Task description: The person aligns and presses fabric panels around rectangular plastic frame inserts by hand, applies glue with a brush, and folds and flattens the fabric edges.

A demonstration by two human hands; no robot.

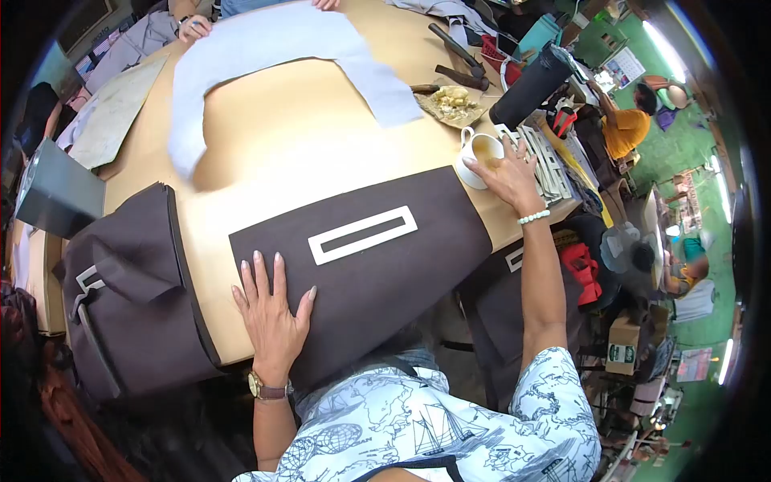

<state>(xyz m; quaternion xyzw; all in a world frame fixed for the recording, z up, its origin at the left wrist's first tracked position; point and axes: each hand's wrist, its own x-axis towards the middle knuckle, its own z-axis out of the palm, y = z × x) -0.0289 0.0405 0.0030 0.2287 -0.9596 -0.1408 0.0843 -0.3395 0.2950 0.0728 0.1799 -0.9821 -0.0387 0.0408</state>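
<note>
My left hand [273, 321] lies flat with spread fingers on the left part of a dark brown fabric piece [385, 281]. On that fabric rests a white rectangular frame [363, 234] with a long slot. At the table's right side my right hand [507, 173] is at a white cup [474, 177] holding a brownish drink, its thumb on the near rim and its other fingers over the far side. Right beside that hand lies a stack of white slotted frames [550, 173].
Across the table [273, 153], a person's hands hold a large pale cut sheet [273, 36]. Food on a brown wrapper [454, 104], a hammer [458, 50] and a black cylinder [534, 84] stand or lie at the right. Folded dark fabric [144, 297] and a grey box [60, 189] are left.
</note>
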